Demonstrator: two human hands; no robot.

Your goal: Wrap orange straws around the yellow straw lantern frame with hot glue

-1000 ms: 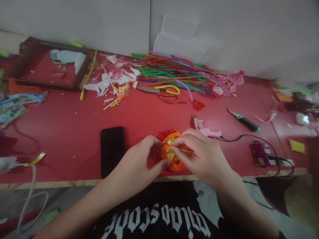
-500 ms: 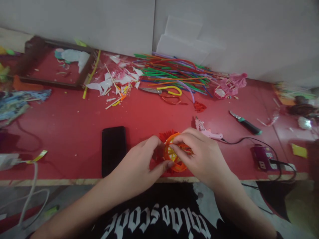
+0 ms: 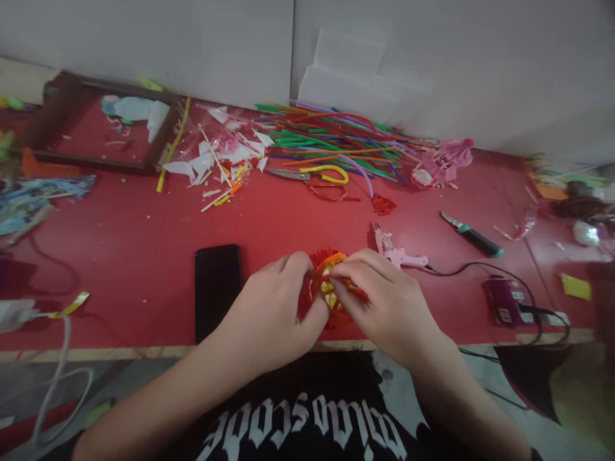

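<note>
A small round craft piece (image 3: 327,282) of orange and yellow bent strips with a red fringe sits near the front edge of the red table (image 3: 144,256). My left hand (image 3: 273,314) grips its left side, fingers curled round the fringe. My right hand (image 3: 384,301) pinches the orange strips from the right. Much of the piece is hidden by my fingers.
A black phone (image 3: 217,288) lies just left of my hands. A pink glue gun (image 3: 398,253) with a black cord, a knife (image 3: 473,237), a purple plug block (image 3: 504,301), scissors (image 3: 312,174), a heap of coloured straws (image 3: 331,137), paper scraps (image 3: 221,160) and a wooden frame (image 3: 96,121) lie around.
My left hand has closed in over the left side of the craft piece, covering more of it. My right hand keeps its pinch, shifted slightly.
</note>
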